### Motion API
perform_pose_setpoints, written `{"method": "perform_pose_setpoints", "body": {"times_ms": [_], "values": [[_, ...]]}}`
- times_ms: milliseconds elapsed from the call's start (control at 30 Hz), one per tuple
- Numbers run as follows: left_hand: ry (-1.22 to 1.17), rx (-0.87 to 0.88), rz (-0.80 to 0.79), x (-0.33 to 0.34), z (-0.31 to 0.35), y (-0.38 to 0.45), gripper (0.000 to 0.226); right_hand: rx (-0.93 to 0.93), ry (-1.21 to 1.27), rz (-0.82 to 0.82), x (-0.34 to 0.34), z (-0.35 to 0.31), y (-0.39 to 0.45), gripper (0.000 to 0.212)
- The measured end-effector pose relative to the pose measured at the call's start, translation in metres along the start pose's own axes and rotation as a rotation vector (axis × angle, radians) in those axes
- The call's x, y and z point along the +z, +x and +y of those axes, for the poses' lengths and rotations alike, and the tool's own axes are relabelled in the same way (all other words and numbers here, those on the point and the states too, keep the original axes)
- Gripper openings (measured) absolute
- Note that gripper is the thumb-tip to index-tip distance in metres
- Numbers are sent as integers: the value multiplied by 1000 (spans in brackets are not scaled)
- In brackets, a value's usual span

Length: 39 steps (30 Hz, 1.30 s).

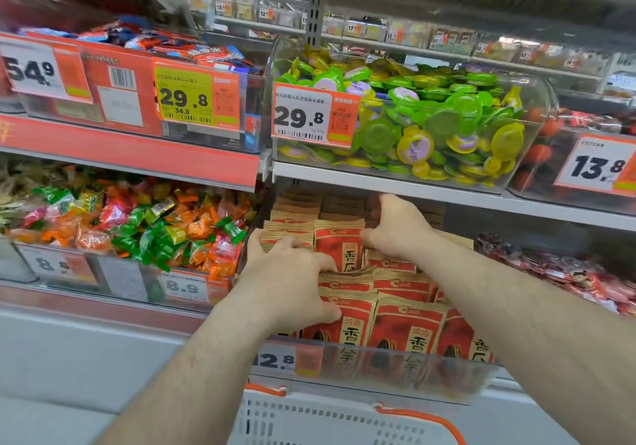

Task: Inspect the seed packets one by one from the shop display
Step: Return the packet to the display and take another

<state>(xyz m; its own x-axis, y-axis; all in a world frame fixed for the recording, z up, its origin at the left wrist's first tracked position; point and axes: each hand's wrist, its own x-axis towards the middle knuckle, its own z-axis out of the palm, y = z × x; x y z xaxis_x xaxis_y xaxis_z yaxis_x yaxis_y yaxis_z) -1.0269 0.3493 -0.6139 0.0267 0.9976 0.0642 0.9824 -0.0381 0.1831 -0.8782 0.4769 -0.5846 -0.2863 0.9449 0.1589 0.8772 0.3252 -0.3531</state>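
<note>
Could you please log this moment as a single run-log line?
left hand: on front seed packets | right hand: at upright packet | none lifted

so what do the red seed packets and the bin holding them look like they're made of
Seed packets: seemingly kraft-style paper or matte film, tan striped tops, dull red print, no glare. Bin: clear rigid plastic, since packets show through its glossy front wall.
</note>
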Motion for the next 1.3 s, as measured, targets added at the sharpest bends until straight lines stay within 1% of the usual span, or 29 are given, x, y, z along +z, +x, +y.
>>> {"method": "perform_pose_setpoints", "body": {"times_ms": [33, 133, 200, 233, 267, 333, 500, 600, 733, 767, 867, 900, 933, 967, 1033, 1067, 1133, 1233, 1300], "values": [[-3, 0, 4, 0, 0, 0, 61, -39, -21, 6, 1, 0, 0, 39], [-15, 4, 6, 0, -1, 0, 62, -237, -147, -38, 6, 1, -2, 28], [-15, 6, 13, 1, -1, 0, 62, -309, -171, -73, 5, 0, -4, 21], [-15, 6, 14, 1, -1, 0, 61, -339, -194, -90, 5, -2, -3, 22], [-16, 6, 13, 1, -1, 0, 61, -358, -240, -114, 4, -3, -1, 27], [-12, 8, 15, 1, -1, 1, 60, -334, -298, -159, 5, -6, 4, 37], [-19, 4, 16, 0, 0, -1, 64, -165, -308, -263, 17, -12, 13, 36], [-9, 7, 18, -1, 0, -2, 66, -123, -311, -291, 17, -18, 15, 35], [1, 1, 29, -3, 2, -6, 71, -102, -302, -331, 12, -21, 12, 44], [10, 2, 40, -3, 2, -7, 72, -117, -294, -318, 10, -22, 10, 42], [43, 0, 84, -3, 3, -13, 70, -190, -189, -178, -3, -23, 2, 22], [51, -5, 94, -2, 3, -15, 69, -211, -147, -161, -8, -24, -2, 17], [59, -9, 102, -2, 4, -16, 68, -220, -116, -186, -12, -24, -7, 17], [68, -12, 109, -1, 4, -18, 67, -217, -105, -246, -15, -25, -13, 16], [80, -20, 128, 0, 5, -20, 64, -192, -144, -376, -16, -26, -21, 13], [79, -26, 138, 0, 5, -21, 62, -174, -170, -405, -13, -26, -22, 10], [73, -31, 143, 0, 6, -22, 58, -136, -191, -379, -6, -24, -20, 7], [50, -26, 123, -2, 6, -23, 52, -67, -159, -324, 1, -21, -16, 18], [26, -26, 111, -3, 5, -23, 52, -47, -160, -310, 2, -22, -15, 21]]}}
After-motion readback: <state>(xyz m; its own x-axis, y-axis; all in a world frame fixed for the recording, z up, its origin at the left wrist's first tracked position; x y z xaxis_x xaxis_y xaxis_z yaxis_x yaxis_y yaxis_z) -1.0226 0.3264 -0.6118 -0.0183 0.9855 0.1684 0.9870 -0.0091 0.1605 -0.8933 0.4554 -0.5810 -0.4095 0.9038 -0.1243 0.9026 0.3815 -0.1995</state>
